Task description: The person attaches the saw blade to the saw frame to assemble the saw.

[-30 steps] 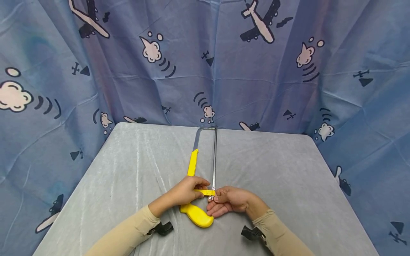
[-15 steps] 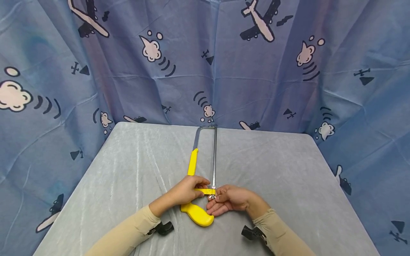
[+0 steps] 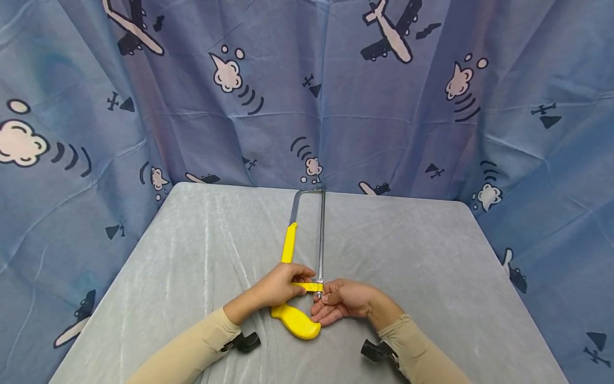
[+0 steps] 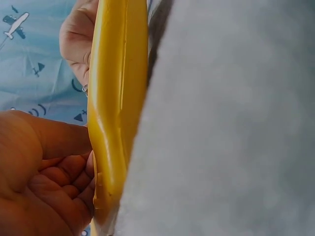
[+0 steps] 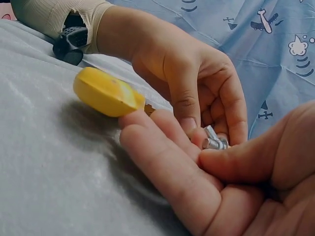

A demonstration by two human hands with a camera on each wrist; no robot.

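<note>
A hacksaw lies on the cloth-covered table, its yellow handle (image 3: 297, 323) toward me and its metal blade (image 3: 321, 234) along the right side. My left hand (image 3: 273, 289) grips the yellow frame just ahead of the handle, thumb and fingers at the short yellow crosspiece (image 3: 308, 287). At the blade's near end, my right hand (image 3: 354, 300) pinches a small silver wing nut (image 5: 214, 140) between thumb and index finger, the other fingers stretched out below. In the left wrist view the yellow handle (image 4: 115, 73) hides part of the right hand.
Grey cloth (image 3: 408, 256) covers the table around the saw. A blue curtain (image 3: 268, 106) printed with planes and clouds hangs behind and at both sides. Black wrist cameras (image 3: 245, 342) sit under both forearms.
The silver wing nut has turned between my right thumb and finger, showing a different side. Both hands and the hacksaw stay almost where they were.
</note>
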